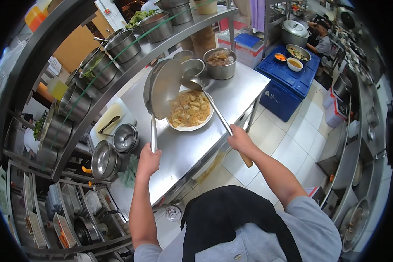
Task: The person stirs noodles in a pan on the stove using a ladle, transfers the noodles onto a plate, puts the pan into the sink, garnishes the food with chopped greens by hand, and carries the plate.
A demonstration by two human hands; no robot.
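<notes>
My left hand (149, 160) is closed round the metal handle of a wok (165, 87), which is tipped on its side over a white plate (190, 129). Noodles with vegetables (191, 110) fill the plate, right beside the wok's lower rim. With my right hand (241, 139) I grip a long-handled ladle (217, 114) by its shaft, above the wooden end. The ladle's bowl hangs over the plate's far edge, close to the wok's opening. Whether any food is left inside the wok is hard to see.
A pot of dark food (220, 63) stands behind the plate on the steel table (244, 85). Metal bowls (125, 137) and a cutting board (113, 117) lie left. Pots line the overhead shelf (172, 37). A blue cooler (279, 94) stands right; another person (322, 41) is beyond it.
</notes>
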